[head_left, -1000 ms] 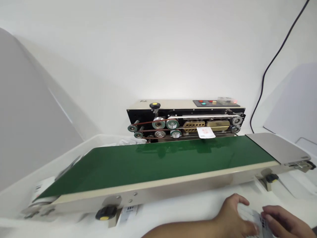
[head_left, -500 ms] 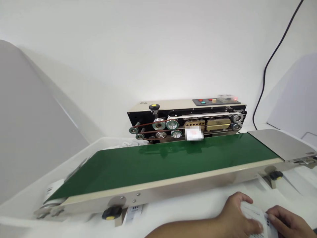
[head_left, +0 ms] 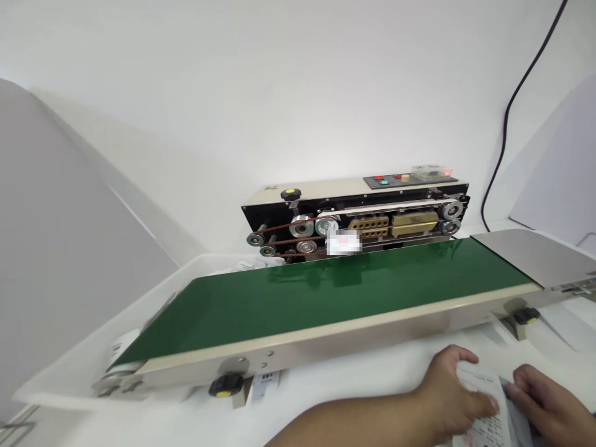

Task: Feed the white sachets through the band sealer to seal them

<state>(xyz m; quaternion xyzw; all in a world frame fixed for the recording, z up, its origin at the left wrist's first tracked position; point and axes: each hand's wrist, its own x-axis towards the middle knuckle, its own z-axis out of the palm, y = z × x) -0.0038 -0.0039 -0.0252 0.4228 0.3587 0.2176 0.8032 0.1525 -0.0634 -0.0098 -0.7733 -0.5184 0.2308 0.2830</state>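
My left hand (head_left: 451,397) and my right hand (head_left: 535,403) grip the sides of a white printed pouch (head_left: 484,410) low at the right, on or just above the white table top. Its lower part runs out of view. Well ahead of my hands stands a band sealer (head_left: 354,214) with exposed pulleys, belts and brass heating blocks. A small white pouch (head_left: 343,243), blurred, stands in its bands at the far edge of a green conveyor belt (head_left: 354,285).
A white plastic bin (head_left: 93,344) at the conveyor's left end holds a white packet (head_left: 123,347). Another printed packet (head_left: 265,386) lies below the conveyor's front rail, near a yellow-capped black knob (head_left: 223,385). A metal plate (head_left: 531,257) extends the far right end, and a black cable (head_left: 510,118) runs up the wall.
The small white pouch has travelled left along the sealer's bands. My hands have turned the printed pouch a little, and the whole view has shifted slightly.
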